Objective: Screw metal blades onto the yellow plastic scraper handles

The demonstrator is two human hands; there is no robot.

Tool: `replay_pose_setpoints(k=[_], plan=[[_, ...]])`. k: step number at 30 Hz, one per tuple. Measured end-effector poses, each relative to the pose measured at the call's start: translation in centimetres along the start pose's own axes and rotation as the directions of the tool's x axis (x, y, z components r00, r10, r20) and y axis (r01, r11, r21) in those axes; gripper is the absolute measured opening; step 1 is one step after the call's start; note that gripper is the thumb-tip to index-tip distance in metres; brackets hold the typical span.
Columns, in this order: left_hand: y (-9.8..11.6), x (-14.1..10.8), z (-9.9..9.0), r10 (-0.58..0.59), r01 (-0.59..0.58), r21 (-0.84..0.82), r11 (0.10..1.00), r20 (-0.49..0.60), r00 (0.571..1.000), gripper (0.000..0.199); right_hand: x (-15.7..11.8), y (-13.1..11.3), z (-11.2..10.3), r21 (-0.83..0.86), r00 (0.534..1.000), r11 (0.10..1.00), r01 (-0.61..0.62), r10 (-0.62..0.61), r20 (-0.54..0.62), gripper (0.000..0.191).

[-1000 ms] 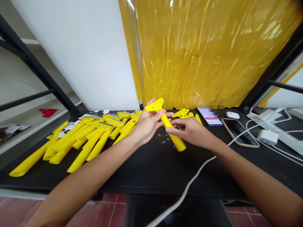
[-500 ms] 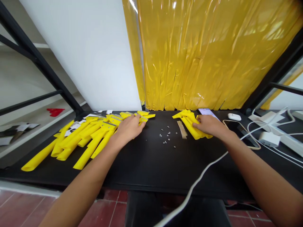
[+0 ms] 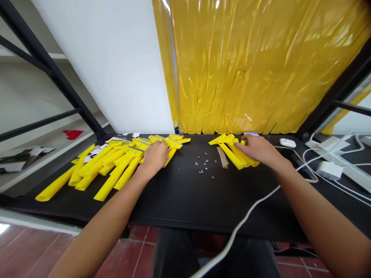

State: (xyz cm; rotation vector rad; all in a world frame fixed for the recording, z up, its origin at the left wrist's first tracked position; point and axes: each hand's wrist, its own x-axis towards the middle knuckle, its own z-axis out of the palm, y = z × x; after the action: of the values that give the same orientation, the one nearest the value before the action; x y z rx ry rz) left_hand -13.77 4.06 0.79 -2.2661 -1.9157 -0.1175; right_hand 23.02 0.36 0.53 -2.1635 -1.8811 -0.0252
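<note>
- Black table (image 3: 185,197) stood against glossy yellow plastic curtain (image 3: 232,69).
- Left hand (image 3: 155,156) lay on yellow scrapers (image 3: 113,170), grip unclear.
- Right hand (image 3: 257,150) touched second scraper pile (image 3: 232,154), grip unclear.
- Steel screws (image 3: 203,166) lay between.

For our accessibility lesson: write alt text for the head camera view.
A left hand rests on a large pile of yellow plastic scrapers and a right hand on a smaller pile, on a black table. Small metal screws lie between them.

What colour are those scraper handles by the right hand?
Bright yellow scraper handles, clearest in the head view.
</note>
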Motion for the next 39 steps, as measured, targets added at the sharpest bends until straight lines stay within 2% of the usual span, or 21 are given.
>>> replay_pose_setpoints(k=[3,6,8,11,14,16,18,19,20,21,22,23,24,25,27,29,30,32,36,39], plan=[[0.3,0.0,-0.1,0.013,-0.013,0.03,0.999,-0.002,1.0,0.039,-0.1,-0.2,-0.7,0.09,0.993,0.995,0.048,-0.038,-0.109,0.05],[0.6,0.0,-0.1,0.052,-0.051,0.067,0.996,-0.006,0.999,0.038,-0.7,-1.1,-1.2,0.136,0.982,0.983,0.124,-0.102,-0.158,0.043],[0.8,-0.1,0.0,0.056,-0.055,0.077,0.995,-0.005,0.998,0.036,-1.2,-2.0,-1.1,0.107,0.972,0.973,0.205,-0.189,-0.141,0.039],[1.2,-0.5,0.0,0.053,-0.052,0.091,0.994,-0.007,0.999,0.034,-2.0,-3.3,-0.1,-0.036,0.944,0.946,0.323,-0.325,-0.05,0.036],[1.5,-1.1,-0.8,0.038,-0.031,0.096,0.995,-0.075,0.996,0.036,-2.4,-4.1,1.0,-0.13,0.928,0.919,0.372,-0.372,0.022,0.038],[1.8,-1.3,-1.9,0.024,-0.021,0.018,1.0,-0.168,0.986,0.039,-2.3,-4.3,1.3,-0.046,0.927,0.929,0.366,-0.369,-0.069,0.041],[2.2,-1.1,-3.2,0.026,-0.074,-0.187,0.98,-0.245,0.969,0.038,-2.1,-4.3,0.9,0.136,0.91,0.918,0.373,-0.333,-0.246,0.043],[2.5,-1.0,-3.8,0.044,-0.132,-0.336,0.933,-0.257,0.966,0.037,-2.1,-4.3,0.5,0.228,0.892,0.892,0.39,-0.305,-0.335,0.042],[3.0,-0.7,-4.2,0.08,-0.188,-0.506,0.841,-0.228,0.97,0.036,-2.1,-4.4,0.1,0.296,0.866,0.86,0.417,-0.277,-0.416,0.04],[3.5,-0.5,-4.4,0.119,-0.186,-0.683,0.706,-0.144,0.982,0.035,-2.2,-4.4,-0.4,0.331,0.835,0.83,0.449,-0.258,-0.486,0.037],[4.1,-0.3,-4.4,0.188,-0.128,-0.838,0.531,-0.031,0.982,0.034,-2.3,-4.5,-0.8,0.342,0.799,0.804,0.486,-0.249,-0.548,0.035],[4.7,-0.1,-4.2,0.282,-0.025,-0.934,0.355,0.081,0.956,0.032,-2.5,-4.6,-1.1,0.349,0.764,0.778,0.523,-0.245,-0.597,0.032],[5.2,0.0,-3.9,0.377,0.084,-0.974,0.208,0.159,0.912,0.029,-2.7,-4.7,-1.4,0.37,0.741,0.744,0.556,-0.241,-0.627,0.03],[5.7,0.1,-3.4,0.452,0.178,-0.979,0.094,0.202,0.869,0.029,-2.9,-4.9,-1.5,0.419,0.737,0.697,0.582,-0.233,-0.635,0.029],[6.5,0.2,-2.1,0.513,0.296,-0.954,-0.04,0.235,0.826,0.029,-3.4,-5.3,-1.5,0.593,0.781,0.552,0.586,-0.19,-0.595,0.027],[6.9,0.2,-0.9,0.517,0.341,-0.934,-0.102,0.243,0.821,0.029,-3.9,-5.8,-1.1,0.745,0.836,0.389,0.541,-0.153,-0.527,0.027],[7.0,0.2,-0.3,0.515,0.351,-0.929,-0.119,0.244,0.822,0.029,-4.1,-6.0,-0.9,0.778,0.847,0.341,0.528,-0.149,-0.51,0.026],[7.0,0.1,0.6,0.512,0.358,-0.926,-0.123,0.25,0.822,0.03,-4.5,-6.3,-0.7,0.778,0.84,0.319,0.541,-0.151,-0.522,0.024],[7.0,-0.2,1.7,0.507,0.356,-0.932,-0.069,0.274,0.817,0.035,-4.9,-6.7,-0.6,0.75,0.799,0.285,0.596,-0.127,-0.587,0.023],[7.2,-0.4,1.9,0.512,0.358,-0.93,-0.083,0.268,0.816,0.036,-5.0,-6.9,-0.4,0.772,0.81,0.247,0.586,-0.143,-0.569,0.022]])
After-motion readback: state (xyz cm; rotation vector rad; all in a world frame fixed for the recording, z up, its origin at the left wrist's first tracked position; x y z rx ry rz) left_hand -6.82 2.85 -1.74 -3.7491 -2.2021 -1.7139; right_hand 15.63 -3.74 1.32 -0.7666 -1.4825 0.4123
